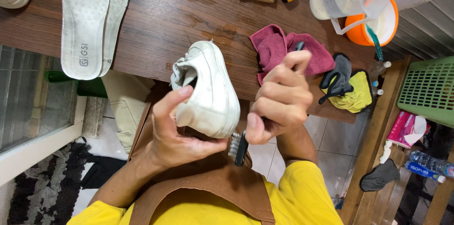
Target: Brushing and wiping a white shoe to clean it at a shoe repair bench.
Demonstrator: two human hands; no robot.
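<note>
A brown wooden table (189, 12) lay beyond both hands, bearing two white insoles (92, 17) and a maroon cloth (279, 50). The left hand (172, 132) cupped a white sneaker (210, 90), thumb on its upper, fingers curled beneath. The right hand (281, 97) was fisted around a small black brush (239, 147), its bristles just beside the sneaker's sole.

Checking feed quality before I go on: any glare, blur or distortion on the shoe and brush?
Head view: white shoe sharp, evenly lit; brush in right hand slightly soft; sheen on the wet table; wide-lens bending at the edges.
</note>
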